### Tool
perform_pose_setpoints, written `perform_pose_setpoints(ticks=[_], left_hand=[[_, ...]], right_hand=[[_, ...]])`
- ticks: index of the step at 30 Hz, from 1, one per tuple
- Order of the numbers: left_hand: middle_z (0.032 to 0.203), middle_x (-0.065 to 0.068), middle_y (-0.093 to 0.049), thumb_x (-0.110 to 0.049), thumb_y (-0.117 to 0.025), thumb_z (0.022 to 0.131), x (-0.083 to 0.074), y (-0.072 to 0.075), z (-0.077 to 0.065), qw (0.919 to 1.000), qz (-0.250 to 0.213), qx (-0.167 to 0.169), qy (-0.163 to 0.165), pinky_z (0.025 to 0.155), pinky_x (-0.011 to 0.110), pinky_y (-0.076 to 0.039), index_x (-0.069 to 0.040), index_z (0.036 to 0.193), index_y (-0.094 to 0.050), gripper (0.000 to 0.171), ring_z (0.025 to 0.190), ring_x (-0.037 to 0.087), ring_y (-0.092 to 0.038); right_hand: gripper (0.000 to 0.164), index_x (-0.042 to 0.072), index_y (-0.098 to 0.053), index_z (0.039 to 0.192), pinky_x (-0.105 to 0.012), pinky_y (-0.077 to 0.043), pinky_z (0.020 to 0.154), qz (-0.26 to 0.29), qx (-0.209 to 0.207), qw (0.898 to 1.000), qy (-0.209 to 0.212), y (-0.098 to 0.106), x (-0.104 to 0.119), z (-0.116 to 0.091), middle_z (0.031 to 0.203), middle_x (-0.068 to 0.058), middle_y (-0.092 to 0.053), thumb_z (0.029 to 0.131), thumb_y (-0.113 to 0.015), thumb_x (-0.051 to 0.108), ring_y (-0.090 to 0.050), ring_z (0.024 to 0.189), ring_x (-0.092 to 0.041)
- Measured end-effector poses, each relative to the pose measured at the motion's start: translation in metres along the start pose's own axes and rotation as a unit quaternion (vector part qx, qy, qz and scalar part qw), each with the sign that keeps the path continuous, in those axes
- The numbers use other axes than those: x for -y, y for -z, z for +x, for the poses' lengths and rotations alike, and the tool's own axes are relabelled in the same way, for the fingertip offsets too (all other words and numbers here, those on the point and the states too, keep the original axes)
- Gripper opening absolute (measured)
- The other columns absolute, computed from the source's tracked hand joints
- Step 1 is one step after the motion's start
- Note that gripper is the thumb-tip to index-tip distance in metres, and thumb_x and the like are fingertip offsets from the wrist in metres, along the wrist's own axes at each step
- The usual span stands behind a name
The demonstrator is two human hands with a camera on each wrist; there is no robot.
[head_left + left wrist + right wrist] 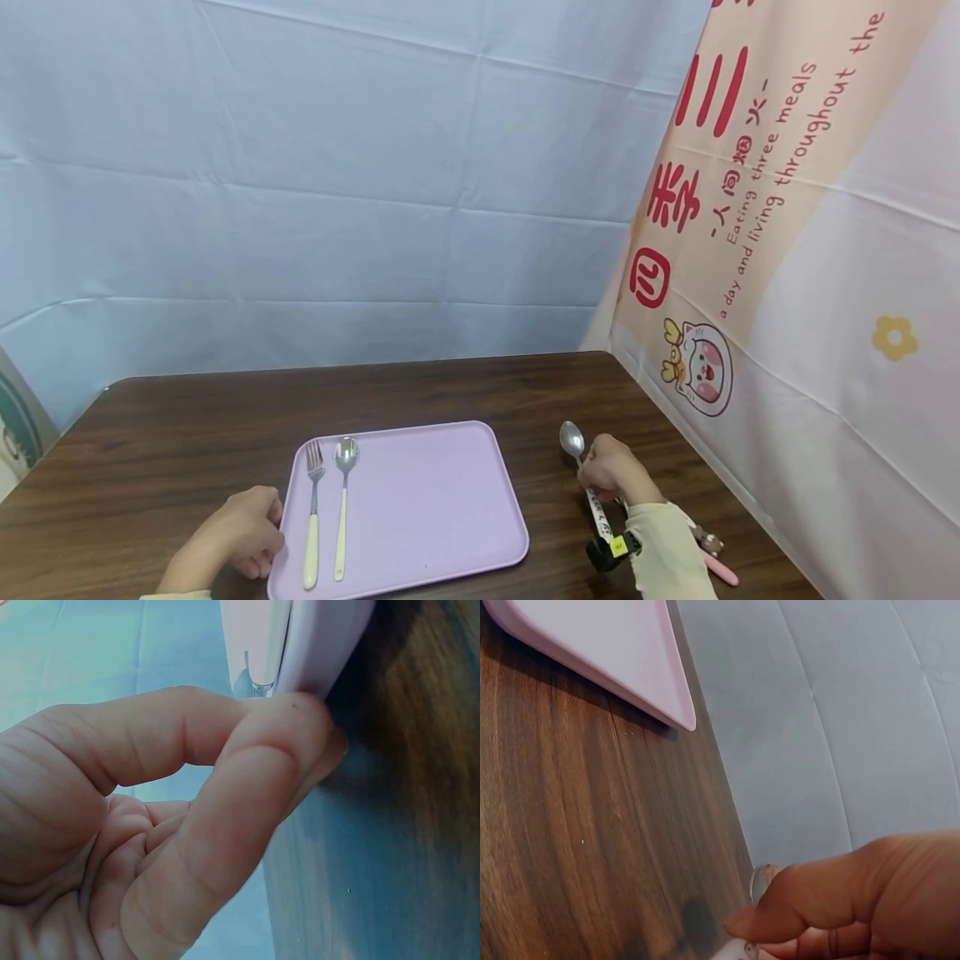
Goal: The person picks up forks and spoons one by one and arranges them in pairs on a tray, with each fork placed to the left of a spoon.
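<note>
A lilac tray lies on the table. On its left side a fork with a pale yellow handle and a spoon with a cream handle lie side by side, heads away from me. My left hand is at the tray's left edge; in the left wrist view its thumb and finger pinch at the tray's rim. To the right of the tray, my right hand pinches a metal spoon by its white, dark-marked handle, bowl pointing away. Part of that handle is hidden behind the fingers.
By the right sleeve lies a pink-handled utensil with a small brown bear figure, partly covered by the sleeve. A blue cloth hangs behind the dark wooden table, and a printed cloth hangs along its right side.
</note>
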State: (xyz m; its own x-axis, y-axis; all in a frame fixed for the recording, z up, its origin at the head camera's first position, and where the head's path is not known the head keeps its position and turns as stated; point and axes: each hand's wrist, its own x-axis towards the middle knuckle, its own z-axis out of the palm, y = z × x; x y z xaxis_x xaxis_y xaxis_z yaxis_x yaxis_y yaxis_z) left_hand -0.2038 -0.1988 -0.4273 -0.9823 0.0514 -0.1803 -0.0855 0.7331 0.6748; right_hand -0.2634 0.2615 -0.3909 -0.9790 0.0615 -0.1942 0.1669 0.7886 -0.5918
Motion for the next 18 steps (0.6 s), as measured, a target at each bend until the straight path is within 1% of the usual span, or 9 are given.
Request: perform_pose_setpoints(ticks=[4, 5, 9, 11, 14, 18], left_hand=[[0.045, 0.010, -0.053, 0.008, -0.055, 0.058, 0.000, 0.000, 0.000, 1.0000, 0.002, -0.003, 0.000, 0.036, 0.029, -0.052, 0.000, 0.076, -0.044, 0.023, 0.037, 0.018, -0.053], [0.045, 0.010, -0.053, 0.008, -0.055, 0.058, 0.000, 0.000, 0.000, 1.0000, 0.002, -0.004, 0.000, 0.036, 0.029, -0.052, 0.000, 0.075, -0.044, 0.023, 0.037, 0.018, -0.053], [0.044, 0.009, -0.053, 0.007, -0.055, 0.058, 0.001, -0.001, 0.000, 1.0000, 0.001, -0.006, -0.007, 0.036, 0.029, -0.052, 0.000, 0.075, -0.043, 0.022, 0.036, 0.017, -0.053], [0.044, 0.009, -0.053, 0.008, -0.055, 0.057, 0.001, -0.001, 0.000, 1.0000, 0.000, -0.007, -0.007, 0.036, 0.029, -0.052, 0.000, 0.075, -0.043, 0.022, 0.036, 0.018, -0.053], [0.044, 0.009, -0.053, 0.008, -0.054, 0.057, 0.001, -0.001, 0.000, 0.9999, 0.000, -0.008, -0.006, 0.036, 0.029, -0.052, 0.000, 0.075, -0.043, 0.022, 0.036, 0.018, -0.053], [0.045, 0.010, -0.053, 0.008, -0.054, 0.058, 0.001, -0.001, -0.001, 0.9999, -0.002, -0.008, -0.006, 0.036, 0.030, -0.052, 0.000, 0.075, -0.044, 0.022, 0.037, 0.018, -0.053]], right_hand=[[0.018, 0.007, -0.047, 0.050, -0.028, -0.053, 0.042, 0.002, -0.004, 1.000, 0.009, -0.004, 0.003, -0.001, 0.054, -0.005, -0.050, 0.061, -0.055, -0.005, -0.053, 0.049, -0.018], [0.019, 0.007, -0.047, 0.050, -0.029, -0.054, 0.043, -0.001, -0.012, 1.000, 0.010, -0.006, 0.005, -0.002, 0.053, -0.005, -0.050, 0.061, -0.056, -0.005, -0.054, 0.048, -0.018], [0.018, 0.008, -0.047, 0.049, -0.029, -0.053, 0.041, -0.022, -0.030, 0.999, 0.032, -0.015, 0.009, -0.002, 0.049, -0.001, -0.047, 0.058, -0.056, -0.003, -0.053, 0.044, -0.016], [0.016, 0.008, -0.048, 0.049, -0.028, -0.053, 0.040, -0.025, -0.036, 0.998, 0.043, -0.021, 0.013, 0.000, 0.050, -0.001, -0.048, 0.057, -0.057, -0.002, -0.053, 0.042, -0.016], [0.014, 0.008, -0.048, 0.049, -0.028, -0.053, 0.038, -0.014, -0.036, 0.998, 0.056, -0.028, 0.021, 0.002, 0.051, -0.003, -0.049, 0.056, -0.056, -0.001, -0.053, 0.040, -0.016], [0.012, 0.007, -0.049, 0.051, -0.027, -0.052, 0.037, -0.013, -0.030, 0.997, 0.063, -0.037, 0.033, 0.005, 0.053, -0.004, -0.050, 0.057, -0.058, 0.000, -0.053, 0.040, -0.016]])
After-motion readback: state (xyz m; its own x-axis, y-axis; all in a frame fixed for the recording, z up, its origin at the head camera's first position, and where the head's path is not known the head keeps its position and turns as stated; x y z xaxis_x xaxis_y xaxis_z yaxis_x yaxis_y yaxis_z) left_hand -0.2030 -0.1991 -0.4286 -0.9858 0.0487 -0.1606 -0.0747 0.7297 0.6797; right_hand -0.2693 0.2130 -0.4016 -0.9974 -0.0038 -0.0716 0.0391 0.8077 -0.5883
